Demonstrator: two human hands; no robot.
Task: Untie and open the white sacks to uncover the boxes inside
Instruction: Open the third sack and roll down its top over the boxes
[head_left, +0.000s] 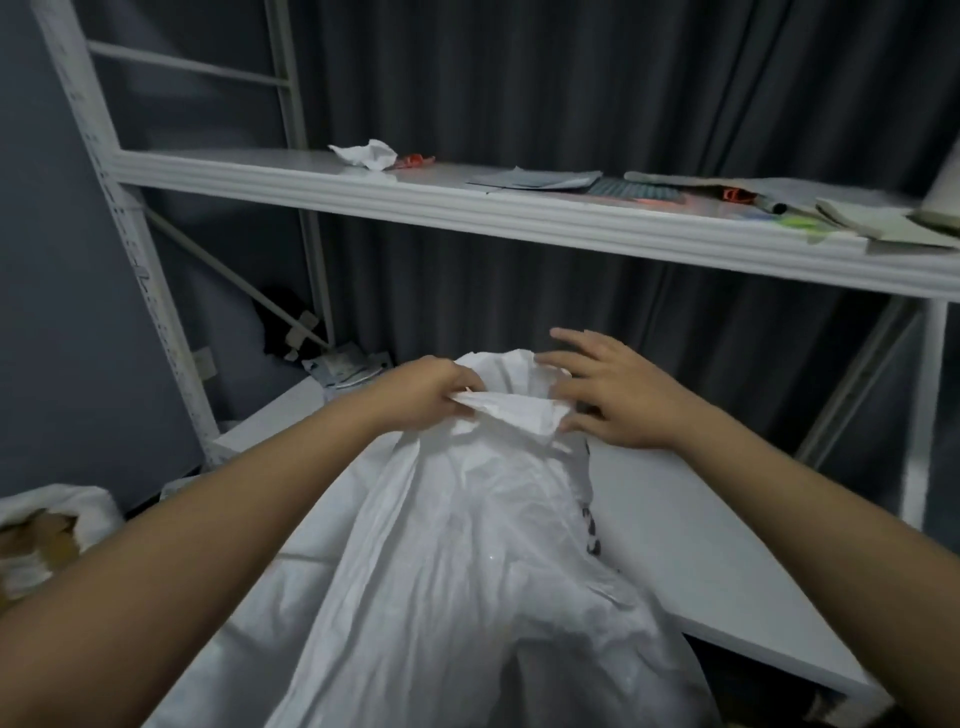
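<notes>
A large white sack (467, 561) lies lengthwise on the lower white shelf (701, 545), its bunched mouth pointing away from me. My left hand (421, 395) grips the left side of the gathered mouth, fingers curled round a fold of the fabric. On the right side of the mouth, my right hand (613, 395) has its thumb and lower fingers pinching the crumpled edge while the upper fingers stretch forward. No box shows through the sack. A second white sack (47, 530) at the far left is open, with brown cardboard showing inside.
An upper white shelf (467, 208) crosses above the hands, carrying crumpled paper (366, 153), flat papers, pens and small red items. White rack uprights stand at left and right. A dark curtain hangs behind. Loose packaging lies at the shelf's far left corner (348, 366).
</notes>
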